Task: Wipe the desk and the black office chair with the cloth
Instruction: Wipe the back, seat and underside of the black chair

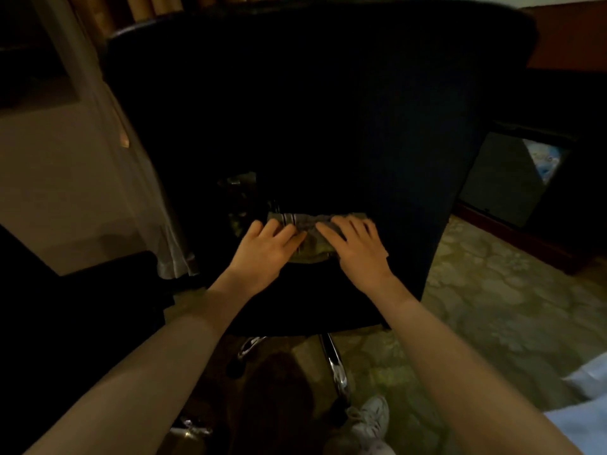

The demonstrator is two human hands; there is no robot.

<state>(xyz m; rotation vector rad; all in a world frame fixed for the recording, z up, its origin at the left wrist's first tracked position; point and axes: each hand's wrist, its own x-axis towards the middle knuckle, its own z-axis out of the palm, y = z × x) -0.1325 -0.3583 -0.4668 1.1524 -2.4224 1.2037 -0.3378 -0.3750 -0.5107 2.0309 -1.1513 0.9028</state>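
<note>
1. Two bare forearms (147,372) reach in from the bottom edge, nearest the lens. They end in the left hand (266,254) and the right hand (359,252), set side by side.
2. On the left hand the fingers (274,226) lie straight and slightly spread, flat on the cloth (308,221). They curl round nothing and press on its left part.
3. On the right hand the fingers (345,223) are likewise straight and fanned, flat on the cloth's right part. The nearest fingertips of the two hands almost meet.
4. Under both sets of fingers the cloth is grey and crumpled. It has pale stripes just beyond the left fingertips and a greenish patch showing between the two hands.
5. Beneath the cloth and all round the fingers spreads the black office chair (328,110), a dark padded surface that widens beyond the fingertips. It is too dark to tell whether this is the seat or the back.
6. Behind the wrists, past the chair's near edge, a chrome leg (336,369) of its base runs toward the person.
7. Nearer the person than that leg, a white shoe (371,417) stands on the floor.
8. Right of the right fingers, well apart, lies pale patterned carpet (492,290).
9. Left of the left fingers, a sheer pale curtain (147,208) hangs down to the floor just beside the chair.
</note>
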